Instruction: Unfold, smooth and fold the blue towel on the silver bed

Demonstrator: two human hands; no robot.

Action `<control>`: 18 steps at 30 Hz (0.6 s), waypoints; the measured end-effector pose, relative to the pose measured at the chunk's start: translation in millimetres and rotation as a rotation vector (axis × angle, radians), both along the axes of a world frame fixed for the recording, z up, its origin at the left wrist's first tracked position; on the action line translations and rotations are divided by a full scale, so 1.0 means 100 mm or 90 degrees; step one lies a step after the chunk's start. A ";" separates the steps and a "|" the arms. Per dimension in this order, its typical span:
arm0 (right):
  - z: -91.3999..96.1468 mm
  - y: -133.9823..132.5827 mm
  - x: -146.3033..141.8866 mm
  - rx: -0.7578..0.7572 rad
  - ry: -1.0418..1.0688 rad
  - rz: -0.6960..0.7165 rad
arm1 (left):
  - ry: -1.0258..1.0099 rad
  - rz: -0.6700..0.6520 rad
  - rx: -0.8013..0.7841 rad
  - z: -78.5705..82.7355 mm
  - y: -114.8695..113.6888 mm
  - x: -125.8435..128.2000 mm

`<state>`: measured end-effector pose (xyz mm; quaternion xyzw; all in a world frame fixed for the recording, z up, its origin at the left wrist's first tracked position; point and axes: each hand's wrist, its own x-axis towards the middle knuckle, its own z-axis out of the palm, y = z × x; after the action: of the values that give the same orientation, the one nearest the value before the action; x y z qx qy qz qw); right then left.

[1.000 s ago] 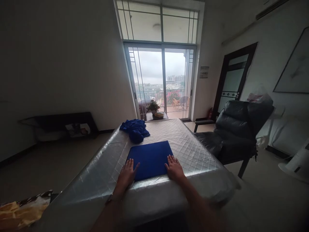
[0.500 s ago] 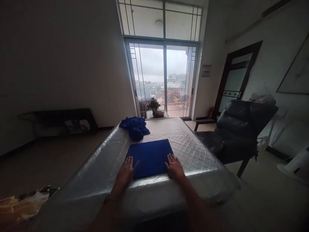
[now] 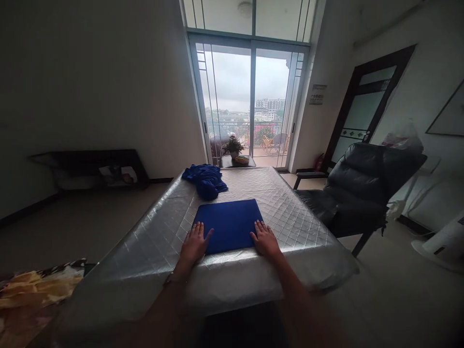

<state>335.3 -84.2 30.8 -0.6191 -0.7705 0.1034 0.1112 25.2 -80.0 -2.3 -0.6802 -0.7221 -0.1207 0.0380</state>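
From my remote post I count one flat blue rectangle (image 3: 232, 226) on one silvery quilted cover (image 3: 290, 217); the left hand (image 3: 195, 241) and right hand (image 3: 266, 238) lie unclenched along its opposite sides; I'd press both palms evenly, fingers straight; beyond sits one blue cloth heap (image 3: 206, 181), perhaps several pieces, too dim to tell.

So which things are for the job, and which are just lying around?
Looks like the job: flat blue piece, silver quilted surface beneath it, maybe the crumpled blue cloth.

Just lying around: black armchair, potted plant, plastic bag, yellowish bundle.

Dim walls (image 3: 119, 87) — bright glass doors (image 3: 252, 106)
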 end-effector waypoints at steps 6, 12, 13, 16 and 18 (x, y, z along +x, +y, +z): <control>0.02 -0.01 0.00 0.000 -0.007 0.001 | 0.006 -0.003 0.007 0.02 -0.02 0.02; 0.02 -0.01 0.00 0.002 -0.005 0.002 | -0.003 0.017 0.003 0.04 -0.03 0.04; 0.02 -0.01 0.00 0.004 -0.003 0.003 | 0.000 0.015 0.002 0.04 -0.03 0.04; 0.01 0.00 0.01 0.004 -0.001 0.007 | 0.004 0.010 0.007 0.02 -0.02 0.03; 0.01 -0.01 0.01 0.004 -0.002 0.008 | 0.003 0.007 0.013 0.02 -0.01 0.02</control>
<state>335.9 -84.7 32.0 -0.6142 -0.7747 0.1009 0.1114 27.3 -81.3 -0.5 -0.6759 -0.7245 -0.1263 0.0472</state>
